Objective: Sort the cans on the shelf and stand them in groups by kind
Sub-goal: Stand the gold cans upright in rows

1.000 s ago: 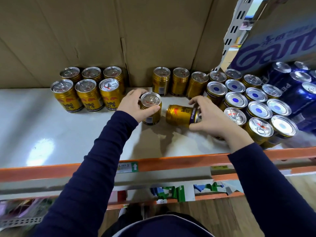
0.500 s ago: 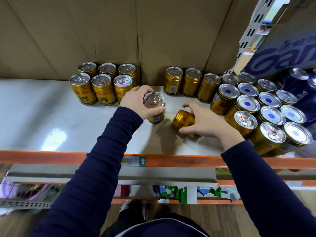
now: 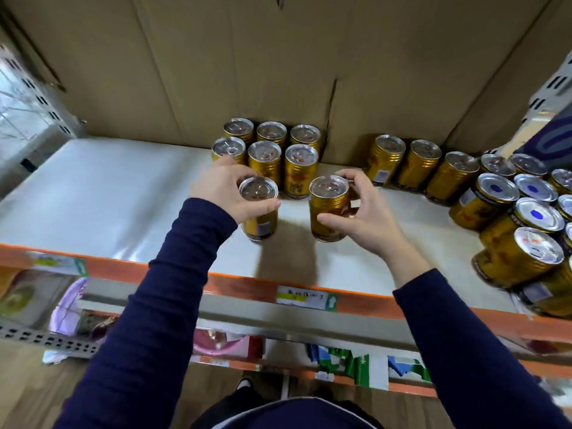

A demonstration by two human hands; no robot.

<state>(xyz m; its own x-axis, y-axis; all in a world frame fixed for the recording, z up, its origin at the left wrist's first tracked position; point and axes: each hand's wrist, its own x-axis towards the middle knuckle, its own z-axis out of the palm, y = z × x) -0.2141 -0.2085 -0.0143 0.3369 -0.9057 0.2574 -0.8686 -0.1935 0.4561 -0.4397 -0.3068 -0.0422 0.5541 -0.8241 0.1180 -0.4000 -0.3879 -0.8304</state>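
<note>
My left hand (image 3: 227, 193) grips an upright gold can (image 3: 259, 212) just in front of a block of several gold cans (image 3: 267, 156) standing at the back of the white shelf (image 3: 102, 196). A second gold can (image 3: 328, 209) stands upright to its right, held round its side by my right hand (image 3: 359, 209). Three more gold cans (image 3: 416, 165) line the back wall to the right. At the far right stand several gold cans with blue-dotted lids (image 3: 513, 209).
Brown cardboard (image 3: 278, 63) backs the shelf. An orange rail (image 3: 235, 286) with a price tag (image 3: 306, 297) edges the front. The left part of the shelf is bare white surface. A lower shelf with packaged goods (image 3: 356, 363) shows below.
The can in my right hand went from lying on its side to standing upright. Both hands with their cans now sit nearer the left block of gold cans. The camera view shifted left.
</note>
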